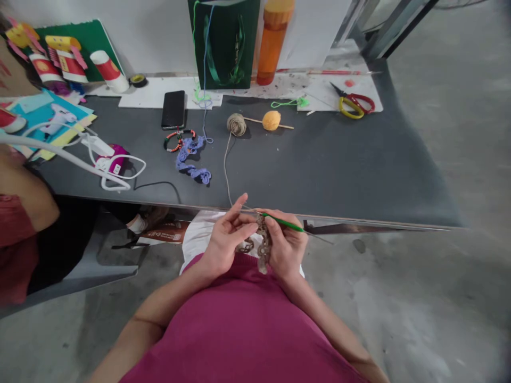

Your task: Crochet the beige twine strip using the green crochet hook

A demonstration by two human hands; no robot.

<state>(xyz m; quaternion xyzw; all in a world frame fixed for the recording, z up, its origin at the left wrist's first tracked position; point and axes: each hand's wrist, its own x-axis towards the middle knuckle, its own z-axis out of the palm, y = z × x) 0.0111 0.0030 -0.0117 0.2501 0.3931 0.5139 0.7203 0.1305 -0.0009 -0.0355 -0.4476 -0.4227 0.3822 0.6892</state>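
In my right hand [288, 246] is a crochet hook with a green handle [284, 221], pinched between thumb and fingers just off the table's front edge. My left hand [228, 236] grips the top of a brown-grey crocheted strip [263, 247], its index finger raised with yarn running by it. The strip hangs twisted between both hands, over my lap. From the left hand a grey-brown strand [226, 170] leads up to a small yarn ball [236, 125] on the table. The hook's tip is too small to make out against the stitches.
On the dark table [319, 165] lie a purple crocheted spiral [187, 162], a beaded bracelet [172, 141], a phone [173, 109], a yellow ball on a stick [271, 121] and scissors [354, 103]. Behind stand a green bag [227, 48] and an orange bottle [273, 48]. Another person [24, 223] sits left.
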